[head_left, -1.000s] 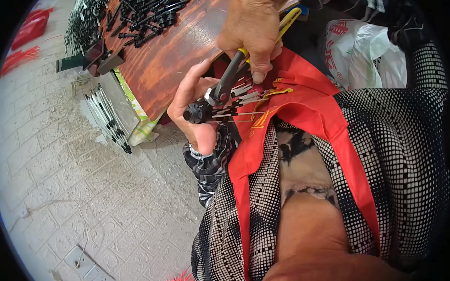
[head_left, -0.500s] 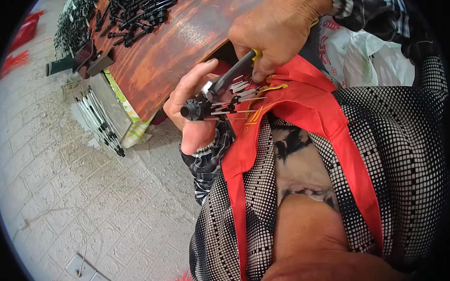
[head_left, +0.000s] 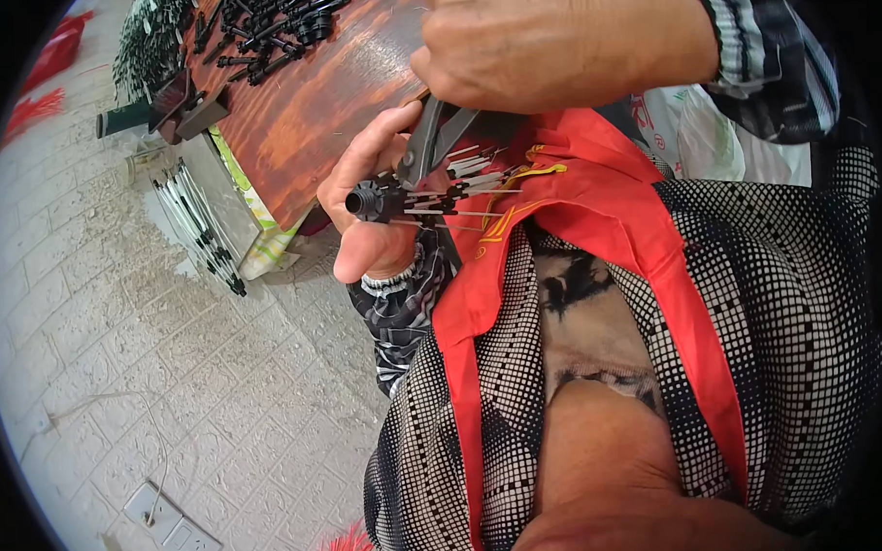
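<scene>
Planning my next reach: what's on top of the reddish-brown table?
A heap of black parts, running up to the picture's top edge. The right hand hides some of the tabletop; anything behind it can't be seen.

Reddish-brown wooden table [head_left: 281, 135], slim black parts [head_left: 267, 31] heaped on top

Red apron [head_left: 603, 173], black-and-white checked jacket [head_left: 782, 302], plaid sleeves [head_left: 778, 55]

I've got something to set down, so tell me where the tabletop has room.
The middle of the wooden tabletop is mostly bare, between the pile of black parts and the left hand. It's crowded at the pile itself, and around the left hand, where the pliers, right hand and black piece with thin sticks bunch together.
</scene>
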Demonstrator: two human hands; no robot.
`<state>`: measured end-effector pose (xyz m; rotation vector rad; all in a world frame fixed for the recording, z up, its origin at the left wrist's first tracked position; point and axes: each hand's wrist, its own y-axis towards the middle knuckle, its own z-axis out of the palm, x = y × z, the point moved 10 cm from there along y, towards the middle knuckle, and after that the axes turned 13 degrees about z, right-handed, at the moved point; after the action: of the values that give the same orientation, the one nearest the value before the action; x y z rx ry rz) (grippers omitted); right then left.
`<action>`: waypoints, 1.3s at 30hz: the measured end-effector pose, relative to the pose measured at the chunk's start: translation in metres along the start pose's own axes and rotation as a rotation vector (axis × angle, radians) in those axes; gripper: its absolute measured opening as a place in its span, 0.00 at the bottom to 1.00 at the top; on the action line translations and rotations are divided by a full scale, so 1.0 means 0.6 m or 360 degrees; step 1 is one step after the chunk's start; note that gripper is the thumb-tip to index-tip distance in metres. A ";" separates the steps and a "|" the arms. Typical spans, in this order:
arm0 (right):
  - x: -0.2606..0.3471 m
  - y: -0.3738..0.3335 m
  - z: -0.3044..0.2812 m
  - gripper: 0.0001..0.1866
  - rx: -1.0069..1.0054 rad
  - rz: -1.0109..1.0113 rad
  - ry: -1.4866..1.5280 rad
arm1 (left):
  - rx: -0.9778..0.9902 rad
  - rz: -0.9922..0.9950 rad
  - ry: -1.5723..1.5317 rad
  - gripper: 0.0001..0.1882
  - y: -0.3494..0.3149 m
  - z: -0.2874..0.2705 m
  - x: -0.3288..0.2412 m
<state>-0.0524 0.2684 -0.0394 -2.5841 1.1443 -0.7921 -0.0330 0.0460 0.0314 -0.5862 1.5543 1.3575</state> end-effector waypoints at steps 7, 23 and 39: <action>0.085 0.016 -0.039 0.11 -0.0367 -0.0050 -0.0085 | 0.0011 -0.0045 0.0085 0.69 -0.005 0.005 0.011; 0.254 0.055 -0.180 0.13 -0.1211 -0.0203 -0.0455 | -0.0250 -0.0018 -0.0109 0.71 -0.003 -0.062 0.004; 0.027 0.194 -0.154 0.26 -0.1248 0.0471 -0.0586 | -0.0180 0.0587 -0.0454 0.62 -0.014 -0.184 -0.087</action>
<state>-0.1667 0.1803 -0.0010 -2.8067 1.9109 0.2620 -0.0413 -0.0714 0.0648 -0.1622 1.4003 1.7313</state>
